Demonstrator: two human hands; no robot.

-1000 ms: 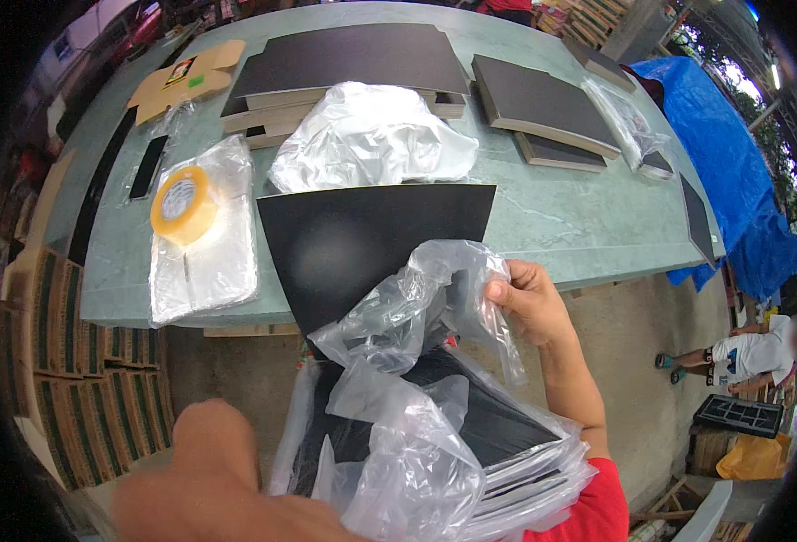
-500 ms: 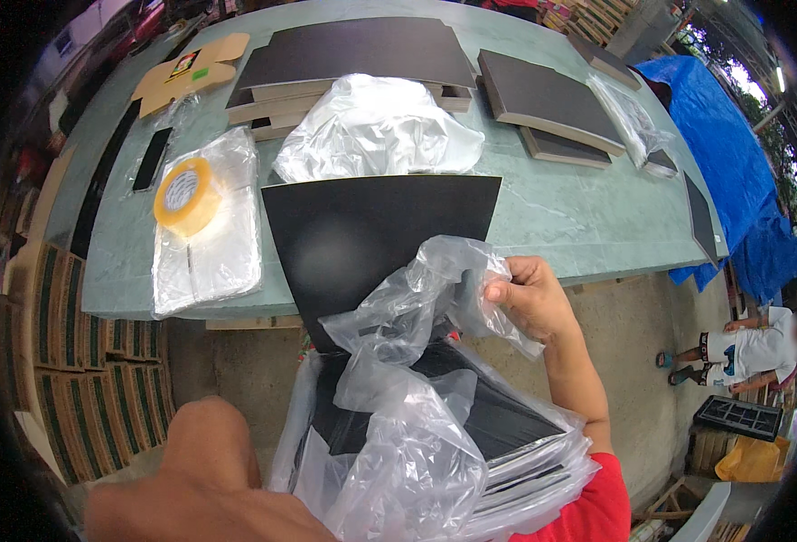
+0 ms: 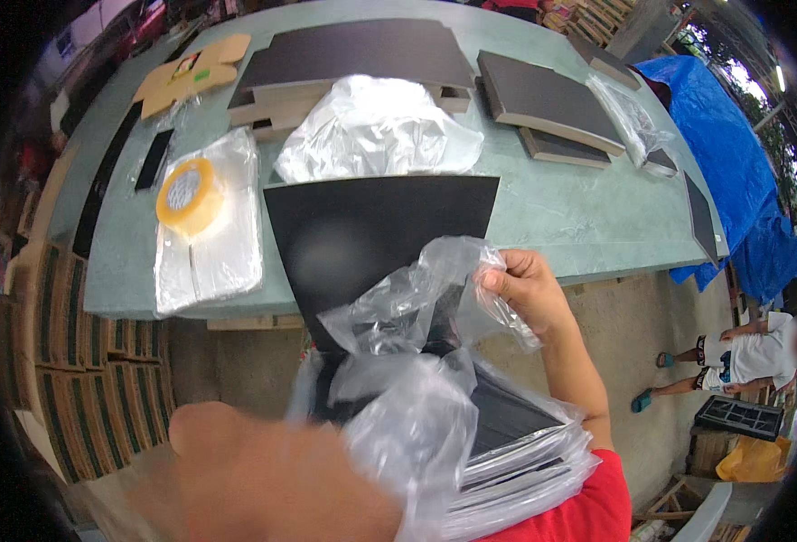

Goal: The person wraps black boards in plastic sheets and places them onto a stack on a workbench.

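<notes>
My right hand [image 3: 529, 289] pinches the upper edge of a crumpled clear plastic bag [image 3: 407, 303] just in front of the table's near edge. Under the bag, a large black sheet [image 3: 371, 230] lies on the green table [image 3: 579, 217] and overhangs it toward me. A stack of black panels [image 3: 507, 425] wrapped in clear plastic rests low against my body. My left hand [image 3: 263, 470] is a blurred shape at the lower left, its fingers lost behind the plastic, so I cannot tell its grip.
On the table's left, a yellow tape roll [image 3: 186, 194] sits on flat clear bags [image 3: 209, 262]. Loose plastic [image 3: 376, 131], dark boards [image 3: 543, 95] and cardboard [image 3: 191, 72] lie farther back. A blue tarp [image 3: 733, 135] and a crouching person [image 3: 751, 348] are at the right.
My left arm has risen a little into the lower left. The right hand keeps its hold on the bag, almost in the same place.
</notes>
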